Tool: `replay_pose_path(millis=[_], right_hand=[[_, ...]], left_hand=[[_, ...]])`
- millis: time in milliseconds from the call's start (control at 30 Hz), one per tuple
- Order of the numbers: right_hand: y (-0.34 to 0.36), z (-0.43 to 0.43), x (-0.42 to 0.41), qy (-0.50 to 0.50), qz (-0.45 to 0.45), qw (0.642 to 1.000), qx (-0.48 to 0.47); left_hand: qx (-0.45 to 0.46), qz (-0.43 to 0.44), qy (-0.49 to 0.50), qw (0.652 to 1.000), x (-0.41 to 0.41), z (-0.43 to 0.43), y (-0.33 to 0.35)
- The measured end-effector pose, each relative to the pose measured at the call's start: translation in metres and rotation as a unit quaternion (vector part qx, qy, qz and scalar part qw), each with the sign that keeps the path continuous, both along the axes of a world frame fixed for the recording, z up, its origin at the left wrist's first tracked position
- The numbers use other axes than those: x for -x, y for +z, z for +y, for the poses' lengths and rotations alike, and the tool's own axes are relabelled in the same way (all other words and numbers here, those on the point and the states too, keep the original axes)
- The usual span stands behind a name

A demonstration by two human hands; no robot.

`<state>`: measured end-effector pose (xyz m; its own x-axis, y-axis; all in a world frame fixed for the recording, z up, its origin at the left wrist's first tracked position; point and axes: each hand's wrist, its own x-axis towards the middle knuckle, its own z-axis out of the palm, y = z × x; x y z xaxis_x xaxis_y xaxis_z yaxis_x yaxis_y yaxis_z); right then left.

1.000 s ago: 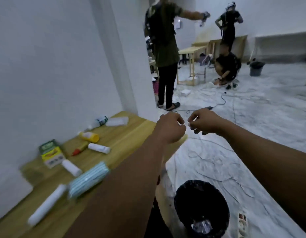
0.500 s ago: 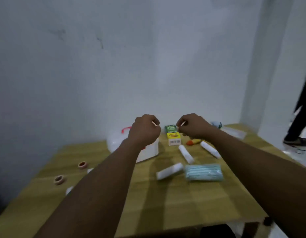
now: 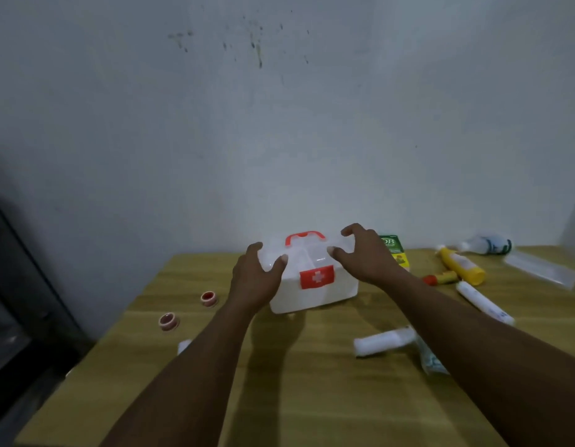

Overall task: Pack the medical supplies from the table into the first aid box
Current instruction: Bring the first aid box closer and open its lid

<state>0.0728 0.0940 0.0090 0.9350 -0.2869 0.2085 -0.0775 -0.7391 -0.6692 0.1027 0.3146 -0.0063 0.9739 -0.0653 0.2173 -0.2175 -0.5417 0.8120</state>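
A white first aid box [image 3: 315, 295] with a red cross label and a red handle stands at the back middle of the wooden table [image 3: 312, 398]. My left hand [image 3: 253, 279] clasps the left end of its translucent lid, thumb on top. My right hand [image 3: 366, 256] is curled over the lid's right end, thumb on the near side. Supplies lie to the right: a green carton [image 3: 392, 250], a yellow bottle [image 3: 461, 266], a small red-capped tube [image 3: 440, 279], a white roll [image 3: 482, 301], a bandage roll [image 3: 382, 341] and a mask pack [image 3: 431, 359] partly under my forearm.
Two tape rolls [image 3: 209, 299] [image 3: 168, 321] and a small white item [image 3: 184, 346] lie left of the box. A white bottle [image 3: 486, 245] and a clear packet [image 3: 540, 269] sit at the far right. A wall rises right behind the table; dark furniture stands at the left.
My view swung left from the room to the table. Both hands, held up as pinched fists before, have dropped onto the first aid box and opened around its lid.
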Motion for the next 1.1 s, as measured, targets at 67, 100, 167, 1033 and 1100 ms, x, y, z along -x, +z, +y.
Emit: replay_pose_path(millis=[67, 100, 167, 1033, 1100], right_hand=[[-0.003, -0.002, 0.001, -0.004, -0.008, 1.000, -0.012], [-0.004, -0.003, 0.002, -0.004, -0.013, 1.000, -0.015], [-0.005, -0.004, 0.007, -0.005, -0.017, 1.000, -0.017], [-0.040, 0.067, 0.070, -0.123, -0.070, 0.856, -0.498], [-0.036, 0.061, 0.072, -0.102, -0.090, 0.860, -0.491]], left_hand=[[0.018, -0.004, -0.001, 1.000, 0.000, -0.001, -0.004], [0.023, -0.005, -0.001, 1.000, -0.001, 0.000, -0.006], [0.026, -0.006, -0.003, 1.000, -0.002, 0.003, -0.009], [0.028, -0.018, -0.079, 0.996, 0.010, 0.033, -0.019], [0.020, -0.024, -0.089, 0.996, 0.010, 0.034, -0.020]])
